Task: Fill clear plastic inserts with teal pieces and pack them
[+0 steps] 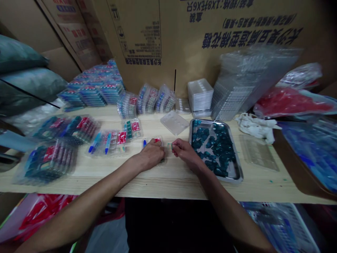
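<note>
My left hand (152,153) lies over a clear plastic blister pack (163,160), its fingers curled down on it and hiding most of it. A red part and a blue pen-like tip show at the pack's edges. To its right, my right hand (183,150) pinches a small greenish piece (170,145) between thumb and fingertips. Beside that hand stands a metal tray (238,175) with many dark green pieces (209,144) spread in it. Left of my hands lie a filled pack with green squares and a red part (132,129) and packs with blue pens (107,142).
Stacks of filled packs stand at the left (50,160) and back left (91,91). Behind are empty plastic trays (200,96) and tall clear covers (237,84), against a large cardboard box (168,31). A white cloth (256,126) and a blue-filled bin (313,151) are at right.
</note>
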Tool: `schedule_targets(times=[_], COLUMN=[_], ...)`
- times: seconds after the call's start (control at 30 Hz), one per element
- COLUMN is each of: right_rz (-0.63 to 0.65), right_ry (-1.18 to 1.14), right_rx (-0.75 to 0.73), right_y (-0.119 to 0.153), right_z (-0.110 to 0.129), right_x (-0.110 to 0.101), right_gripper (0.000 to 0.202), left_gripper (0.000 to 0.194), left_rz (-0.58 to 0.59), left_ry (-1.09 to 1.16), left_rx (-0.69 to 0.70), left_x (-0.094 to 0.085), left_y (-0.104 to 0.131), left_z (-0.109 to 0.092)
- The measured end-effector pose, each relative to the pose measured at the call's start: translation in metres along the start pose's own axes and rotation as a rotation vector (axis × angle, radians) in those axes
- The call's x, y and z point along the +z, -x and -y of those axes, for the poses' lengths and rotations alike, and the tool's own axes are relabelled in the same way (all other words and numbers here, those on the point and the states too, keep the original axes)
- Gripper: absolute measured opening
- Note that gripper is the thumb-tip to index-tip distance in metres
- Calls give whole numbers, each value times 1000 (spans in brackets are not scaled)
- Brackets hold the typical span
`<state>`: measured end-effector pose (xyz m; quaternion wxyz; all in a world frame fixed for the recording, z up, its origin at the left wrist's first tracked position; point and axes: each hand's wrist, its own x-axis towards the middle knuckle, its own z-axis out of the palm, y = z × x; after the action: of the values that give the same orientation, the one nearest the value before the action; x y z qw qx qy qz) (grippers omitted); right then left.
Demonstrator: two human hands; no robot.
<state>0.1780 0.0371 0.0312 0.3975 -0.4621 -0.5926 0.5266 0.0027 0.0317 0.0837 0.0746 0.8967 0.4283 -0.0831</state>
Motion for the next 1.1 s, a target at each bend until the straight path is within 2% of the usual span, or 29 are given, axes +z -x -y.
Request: schedule_targets(times=[0.13, 0.27, 0.33, 0.47, 0.53, 0.6, 0.77, 1.0, 1.1], right_rz=[-24, -40, -53, -68, -76, -97, -152, -167, -112], right_ry=[6, 21, 21, 5, -2, 50, 306, 370, 339], right_rx=[-17, -22, -18, 3, 19, -13, -191, -273, -281], right_y=[0, 1, 3, 5, 6, 7, 14, 28, 31], right_z=[0, -2, -4, -5, -3, 2, 20, 41, 47], right_x=[-1, -4, -3, 7, 15, 21, 27, 31, 30], right_gripper=[16, 15, 15, 12, 12, 10, 4, 6, 8], left_gripper=[15, 8, 12, 28, 34, 37, 40, 33, 31], left_rz=[0, -112, -207, -377, -401, -408, -511, -667, -703], left_ry=[-56, 74, 277, 1029, 1320, 1453, 1548, 1536, 1499], left_rx=[52, 35, -19, -223, -289, -330, -370, -350, -331], left_x=[0, 0, 4, 18, 23, 25, 18, 14, 15], left_y=[4, 16, 23, 31, 33, 34, 36, 44, 43], left_z=[0, 10, 19, 30, 28, 22, 6, -6, -11])
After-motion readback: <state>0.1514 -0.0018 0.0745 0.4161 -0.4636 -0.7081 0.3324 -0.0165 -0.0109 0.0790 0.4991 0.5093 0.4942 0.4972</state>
